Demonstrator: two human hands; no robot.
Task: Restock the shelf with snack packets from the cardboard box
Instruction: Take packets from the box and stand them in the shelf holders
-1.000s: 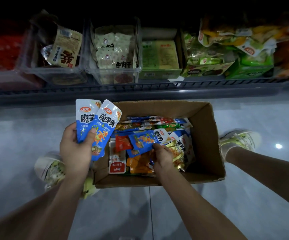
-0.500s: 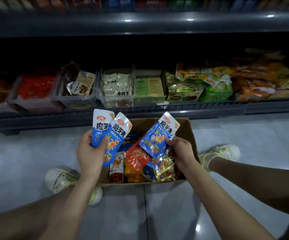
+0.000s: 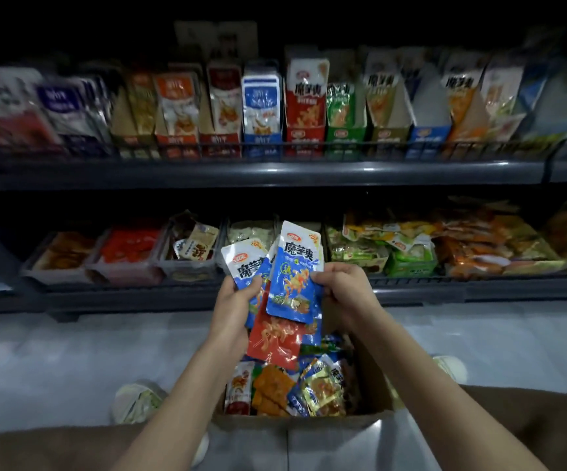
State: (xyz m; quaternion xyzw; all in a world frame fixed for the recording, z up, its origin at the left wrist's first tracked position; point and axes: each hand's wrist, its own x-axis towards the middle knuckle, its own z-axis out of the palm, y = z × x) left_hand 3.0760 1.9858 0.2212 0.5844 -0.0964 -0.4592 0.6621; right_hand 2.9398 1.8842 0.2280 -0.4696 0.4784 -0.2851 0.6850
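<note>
Cardboard box (image 3: 326, 423): 6 o'clock, matte brown walls, heaped with glossy foil sachets (image 3: 322, 385) in orange, gold and red.
Left hand (image 3: 232, 311): my fingers curl round two blue-and-white packets (image 3: 244, 263), fanned toward 11 o'clock.
Right hand (image 3: 339, 283): has just carried a third blue packet (image 3: 294, 277) up against that fan and pinches its 3 o'clock edge. A red packet (image 3: 273, 338) hangs beneath; I cannot tell which hand holds it.
Meaning: one flavour gathered, ready for shelving, I judge.
Lower shelf (image 3: 445, 290): 12 o'clock, clear tubs (image 3: 187, 266), crinkled bags (image 3: 411, 239).
Upper shelf (image 3: 275, 173): farther, upright printed cartons (image 3: 305, 107), blurred.
</note>
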